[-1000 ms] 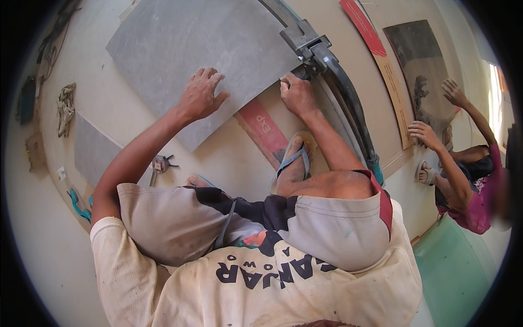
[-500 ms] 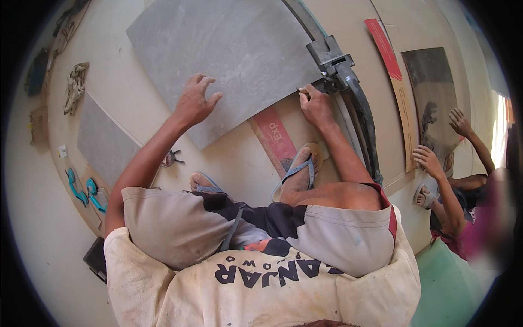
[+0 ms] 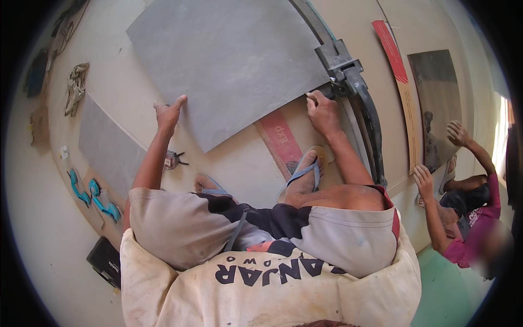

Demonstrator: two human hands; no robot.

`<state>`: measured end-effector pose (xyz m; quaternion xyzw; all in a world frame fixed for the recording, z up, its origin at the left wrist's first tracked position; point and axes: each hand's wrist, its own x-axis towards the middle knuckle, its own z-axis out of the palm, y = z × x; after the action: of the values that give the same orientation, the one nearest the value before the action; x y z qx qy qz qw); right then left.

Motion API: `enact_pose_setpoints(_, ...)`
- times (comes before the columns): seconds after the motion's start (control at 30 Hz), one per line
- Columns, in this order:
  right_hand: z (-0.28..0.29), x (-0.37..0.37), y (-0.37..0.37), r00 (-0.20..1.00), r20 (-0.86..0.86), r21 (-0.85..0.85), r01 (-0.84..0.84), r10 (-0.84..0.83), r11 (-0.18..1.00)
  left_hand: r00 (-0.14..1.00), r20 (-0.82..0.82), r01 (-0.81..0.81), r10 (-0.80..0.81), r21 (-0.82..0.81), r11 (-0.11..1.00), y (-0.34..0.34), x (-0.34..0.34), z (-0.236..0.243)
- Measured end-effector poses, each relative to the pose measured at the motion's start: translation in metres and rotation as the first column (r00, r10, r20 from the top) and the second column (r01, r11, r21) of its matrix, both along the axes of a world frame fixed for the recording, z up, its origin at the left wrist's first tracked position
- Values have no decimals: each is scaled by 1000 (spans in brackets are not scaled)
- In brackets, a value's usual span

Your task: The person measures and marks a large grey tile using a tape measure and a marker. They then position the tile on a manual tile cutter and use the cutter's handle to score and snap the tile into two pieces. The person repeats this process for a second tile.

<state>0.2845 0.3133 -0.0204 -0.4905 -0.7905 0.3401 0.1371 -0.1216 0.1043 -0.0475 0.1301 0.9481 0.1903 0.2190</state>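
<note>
A large grey tile (image 3: 229,60) lies at an angle in front of me, its right corner under the black head of a rail tile cutter (image 3: 340,65). At the tile's left edge is my left hand (image 3: 170,114), thumb and fingers apart, the thumb reaching the edge. My right hand (image 3: 322,115) is closed beside the right corner, just below the cutter head. A small dark tip shows at its fingers, too little to name. The cutter's dark rail (image 3: 366,114) curves down past my right forearm.
Red and tan cardboard strips (image 3: 280,136) lie under the tile and right of the cutter. A grey tile piece (image 3: 106,133), teal tools (image 3: 92,193) and a black case (image 3: 104,261) lie left. At right, another person's hands (image 3: 458,133) are by a dark tile (image 3: 436,82).
My left hand has moved from above the tile out to its left edge. The pale dust streaks on the tile look fainter. My right hand stays by the corner.
</note>
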Motion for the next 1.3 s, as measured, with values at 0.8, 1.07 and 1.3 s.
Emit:
enact_pose_setpoints(0.8, 7, -4, -4, 996, 83, 19, 30, -31, 999, 984, 178, 10, -26, 93, 996, 14, 5, 5)
enact_pose_setpoints(1.07, 1, -6, -4, 999, 46, 7, 15, -15, 1000, 984, 177, -4, -10, 74, 997, 3, -7, -5)
enact_pose_setpoints(1.3, 3, -7, -2, 998, 64, 73, -23, 18, 997, 982, 187, -25, 5, 108, 994, 7, -2, -3)
